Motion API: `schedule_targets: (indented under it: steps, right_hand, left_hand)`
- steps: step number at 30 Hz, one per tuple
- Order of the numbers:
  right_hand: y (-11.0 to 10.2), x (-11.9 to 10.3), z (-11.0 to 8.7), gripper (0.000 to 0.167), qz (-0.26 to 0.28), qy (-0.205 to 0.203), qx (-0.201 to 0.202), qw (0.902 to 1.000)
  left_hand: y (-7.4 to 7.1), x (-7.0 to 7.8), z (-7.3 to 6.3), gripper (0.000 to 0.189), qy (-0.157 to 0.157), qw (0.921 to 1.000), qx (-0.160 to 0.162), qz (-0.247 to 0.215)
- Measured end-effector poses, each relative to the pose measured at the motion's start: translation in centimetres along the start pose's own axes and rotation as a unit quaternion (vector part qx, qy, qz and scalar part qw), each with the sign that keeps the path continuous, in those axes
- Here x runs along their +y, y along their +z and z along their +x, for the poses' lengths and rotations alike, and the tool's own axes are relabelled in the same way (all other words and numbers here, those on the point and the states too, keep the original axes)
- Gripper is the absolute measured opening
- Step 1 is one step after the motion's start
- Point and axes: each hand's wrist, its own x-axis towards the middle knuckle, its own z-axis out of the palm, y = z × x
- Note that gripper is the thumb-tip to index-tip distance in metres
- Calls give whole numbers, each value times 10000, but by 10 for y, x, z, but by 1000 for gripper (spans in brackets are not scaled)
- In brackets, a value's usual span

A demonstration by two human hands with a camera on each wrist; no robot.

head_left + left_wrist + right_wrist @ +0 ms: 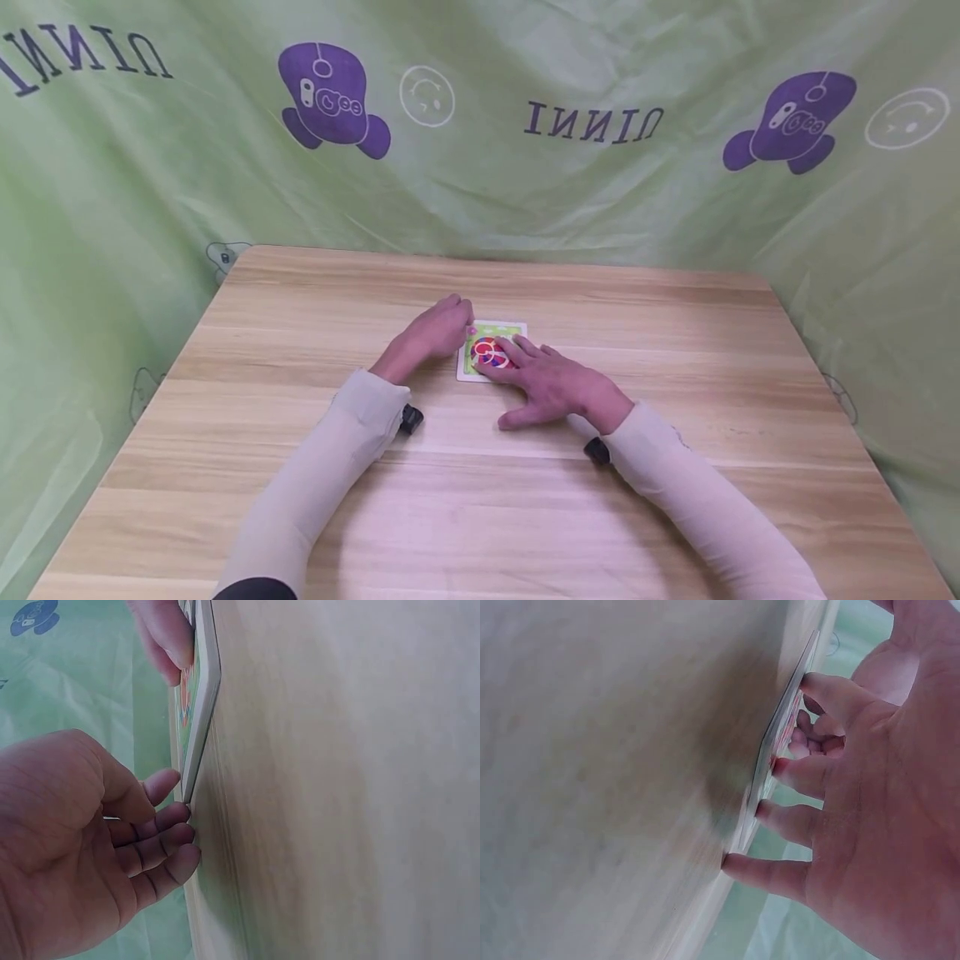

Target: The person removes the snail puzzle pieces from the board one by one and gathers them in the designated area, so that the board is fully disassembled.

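A thin square picture board point(467, 371) lies on the table, with a white border, a green ground and a red-and-blue figure partly covered by fingers. Its pale edge shows in the left wrist view. My right hand point(558, 385) spreads over its right side; fingertips rest on the board and the thumb stands apart. In the right wrist view, the fingers point(799, 776) reach down to the board and its edge. At the far left corner is my left hand point(435, 329). The left wrist view shows its fingers point(161, 859) loosely bent beside that corner, with nothing visible held.
The wood-grain table point(675, 333) spreads around the board on all sides. A green printed curtain point(480, 200) hangs behind the table and along its sides. Small black devices sit under both wrists.
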Motion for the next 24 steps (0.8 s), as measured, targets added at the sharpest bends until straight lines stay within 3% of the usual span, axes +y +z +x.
schedule_targets:
  steps: [8, 13, 15, 20, 24]
  right_hand:
    - [0, -1, 0, 86, 33, 64, -47, 10000]
    - [-1, -2, 0, 86, -13, 50, -39, 10000]
    - [-1, -2, 0, 86, -27, 43, -22, 10000]
    - [0, -2, 1, 87, 15, 30, -30, 10000]
    - [0, -3, 1, 87, 38, 41, -46, 10000]
  left_hand:
    - [1, -1, 1, 20, 84, 9999, 5, 98]
    - [2, -1, 2, 16, 283, 9989, 71, -372]
    - [3, -1, 2, 14, 218, 9983, 153, -519]
    - [4, -5, -2, 22, -172, 9988, 350, -306]
    - [2, -6, -7, 29, -187, 9989, 348, -245]
